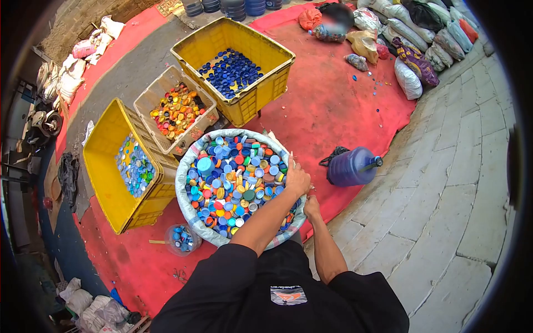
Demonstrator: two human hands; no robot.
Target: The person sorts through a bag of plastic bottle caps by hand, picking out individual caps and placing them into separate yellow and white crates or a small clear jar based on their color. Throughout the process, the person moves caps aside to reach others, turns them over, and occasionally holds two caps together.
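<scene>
A large round sack [185, 208] with a rolled pale rim stands in front of me, filled with mixed bottle caps [233, 183] in blue, red, orange, green and white. My left hand [298, 178] reaches across the caps and is closed on the right side of the rim. Just below it, my right hand [312, 208] is closed at the sack's outer right side. Its fingertips are partly hidden, but it appears to grip the sack's fabric. A teal cup-like cap [205, 165] lies on top of the heap.
Yellow crates with blue caps [237, 114] and light blue caps [89, 166] flank a pale crate of orange caps [142, 105]. A clear tub [194, 248] stands left of the sack. At right are a blue water jug [352, 166] and a block wall [433, 183]. Filled sacks [408, 79] lie behind.
</scene>
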